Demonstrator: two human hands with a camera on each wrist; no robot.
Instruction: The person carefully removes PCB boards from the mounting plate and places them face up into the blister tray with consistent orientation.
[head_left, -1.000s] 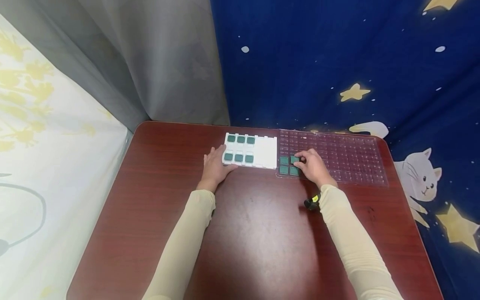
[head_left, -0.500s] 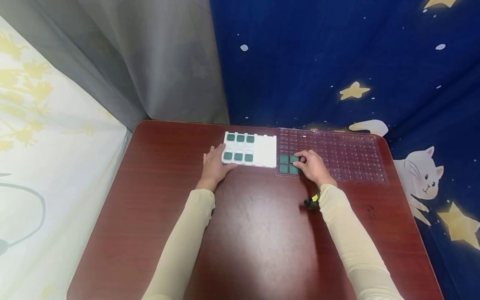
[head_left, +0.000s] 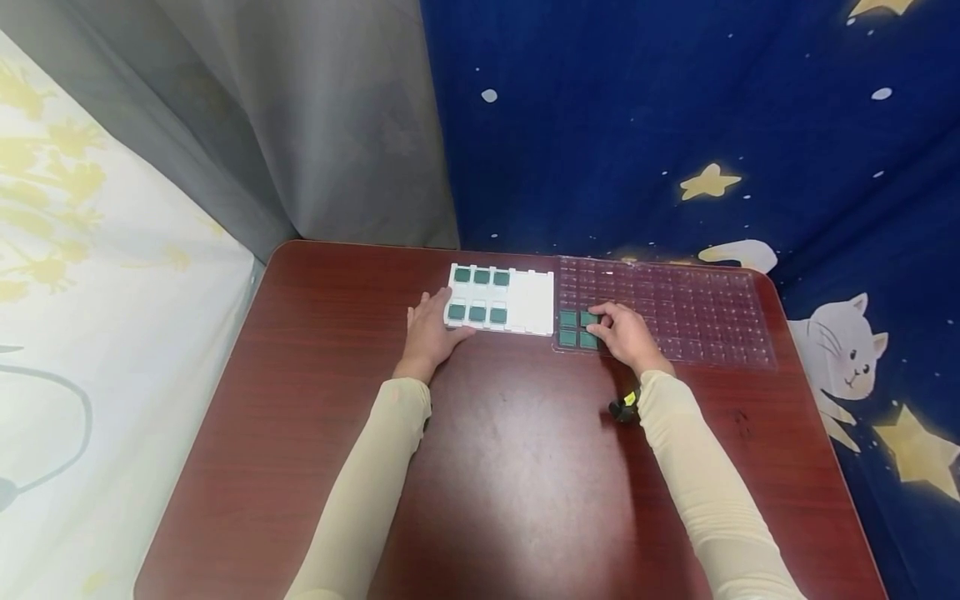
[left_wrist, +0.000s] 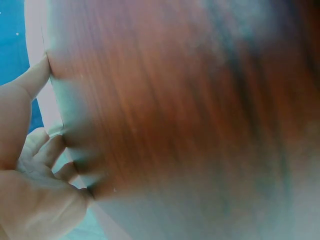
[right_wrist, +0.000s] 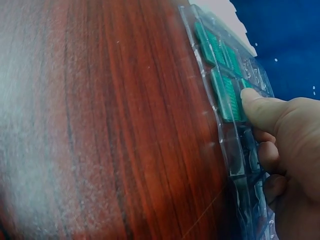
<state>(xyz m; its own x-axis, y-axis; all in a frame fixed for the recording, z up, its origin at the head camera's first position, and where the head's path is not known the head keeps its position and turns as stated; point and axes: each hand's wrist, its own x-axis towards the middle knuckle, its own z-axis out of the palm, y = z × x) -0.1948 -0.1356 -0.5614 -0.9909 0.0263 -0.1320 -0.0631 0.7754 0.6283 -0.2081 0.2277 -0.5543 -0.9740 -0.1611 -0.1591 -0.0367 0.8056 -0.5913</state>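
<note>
My left hand (head_left: 429, 335) rests at the left end of a white slotted tray (head_left: 532, 304), fingers extended and thumb along its front edge. In the left wrist view that hand (left_wrist: 40, 170) lies on the table, fingertips down. Green square tiles (head_left: 477, 314) sit in two rows of three in the tray's left part. Right of it, a clear plastic blister tray (head_left: 697, 321) holds several more green tiles (head_left: 567, 338) at its left end. Thumb and forefinger of my right hand (head_left: 628, 335) pinch a green tile (head_left: 586, 319) there; the right wrist view shows the thumb against it.
The reddish-brown wooden table (head_left: 510, 467) extends in front of both trays. A black device with a yellow label (head_left: 624, 406) is at my right wrist. Behind the table hang a grey curtain (head_left: 360, 125) and a blue starry curtain (head_left: 585, 125).
</note>
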